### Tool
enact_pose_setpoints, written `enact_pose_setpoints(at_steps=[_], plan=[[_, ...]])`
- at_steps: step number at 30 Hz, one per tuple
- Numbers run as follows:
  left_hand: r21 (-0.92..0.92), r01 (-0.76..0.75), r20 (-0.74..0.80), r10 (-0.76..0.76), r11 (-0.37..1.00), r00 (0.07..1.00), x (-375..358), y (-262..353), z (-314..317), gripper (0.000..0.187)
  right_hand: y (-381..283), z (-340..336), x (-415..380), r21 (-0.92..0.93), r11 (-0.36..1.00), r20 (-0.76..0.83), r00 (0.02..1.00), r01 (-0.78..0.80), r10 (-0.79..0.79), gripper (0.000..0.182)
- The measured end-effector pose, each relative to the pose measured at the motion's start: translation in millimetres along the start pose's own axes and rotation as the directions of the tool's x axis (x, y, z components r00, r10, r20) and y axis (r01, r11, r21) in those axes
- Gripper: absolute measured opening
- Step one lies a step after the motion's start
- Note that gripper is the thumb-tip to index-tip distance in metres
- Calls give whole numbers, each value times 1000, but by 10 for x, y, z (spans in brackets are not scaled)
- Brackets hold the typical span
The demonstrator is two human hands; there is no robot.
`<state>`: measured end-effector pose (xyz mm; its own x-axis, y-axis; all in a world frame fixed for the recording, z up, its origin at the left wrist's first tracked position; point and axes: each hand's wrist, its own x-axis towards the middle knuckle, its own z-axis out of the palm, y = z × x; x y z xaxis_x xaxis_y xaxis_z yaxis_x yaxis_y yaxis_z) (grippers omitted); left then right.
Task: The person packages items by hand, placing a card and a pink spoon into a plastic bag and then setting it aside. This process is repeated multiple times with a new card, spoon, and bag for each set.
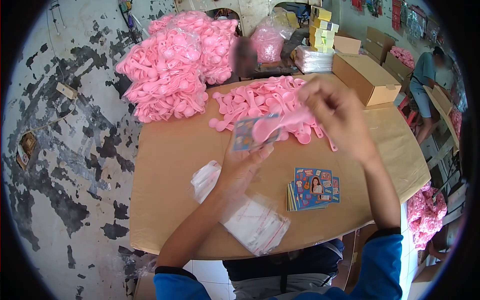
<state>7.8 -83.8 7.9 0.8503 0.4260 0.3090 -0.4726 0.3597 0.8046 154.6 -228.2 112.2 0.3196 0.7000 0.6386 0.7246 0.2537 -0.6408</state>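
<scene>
In the head view my right hand (342, 112) is closed on the handle of a pink scoop spoon (295, 118), its bowl tilted down to the left. My left hand (242, 162) grips a blue printed card (243, 142) from below. The spoon's bowl overlaps the card in this view. Both hands are raised over the table, and the right one is blurred. Behind them spreads a loose pile of pink spoons (250, 100). A stack of blue picture cards (315, 187) sits in front of me, and clear plastic sleeves (257, 225) lie partly under my left forearm.
Large clear bags full of pink spoons (167, 70) stand at the table's (165, 175) back left. A cardboard box (367, 77), white packets (314, 59) and stacked yellow boxes (322, 30) are at the back right. Another person (425, 80) works at the far right.
</scene>
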Motion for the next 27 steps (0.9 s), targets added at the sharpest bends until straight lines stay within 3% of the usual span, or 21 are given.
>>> enact_pose_setpoints(at_steps=[2,6,9,12,13,15,18,21,24,26,27], plan=[[53,17,-131,-10,998,991,24,-21,-51,88,102,-136,175,0,996,-112,990,92,-91,12],[272,-22,-260,96,962,961,65,-95,-165,100,91,-44,317,-260,965,78,997,39,-19,15],[678,-134,-9,190,723,982,71,-67,-170,102,-21,92,329,-245,969,39,998,-31,42,16],[910,-251,157,286,330,945,-25,-11,11,78,-54,297,234,109,978,165,973,-180,161,17],[865,-214,105,251,455,962,-29,-36,-6,66,103,448,215,200,978,194,981,-63,24,18],[723,-124,20,158,680,987,-14,-127,-79,44,185,478,178,131,990,222,975,-51,21,15],[703,-31,21,23,711,1000,18,-131,-213,38,282,427,210,146,985,173,983,-94,68,18],[661,2,-21,16,750,1000,21,-121,-177,30,475,357,234,151,987,80,996,-62,50,24],[653,73,-49,-54,754,997,24,-98,-172,30,588,475,265,68,989,-244,964,128,-108,26],[645,112,-38,-114,756,993,29,-83,-192,30,604,429,264,-57,989,-190,971,138,-147,25],[640,128,-20,-150,758,989,36,-81,-216,30,608,388,256,-27,995,-113,989,97,-99,25]])
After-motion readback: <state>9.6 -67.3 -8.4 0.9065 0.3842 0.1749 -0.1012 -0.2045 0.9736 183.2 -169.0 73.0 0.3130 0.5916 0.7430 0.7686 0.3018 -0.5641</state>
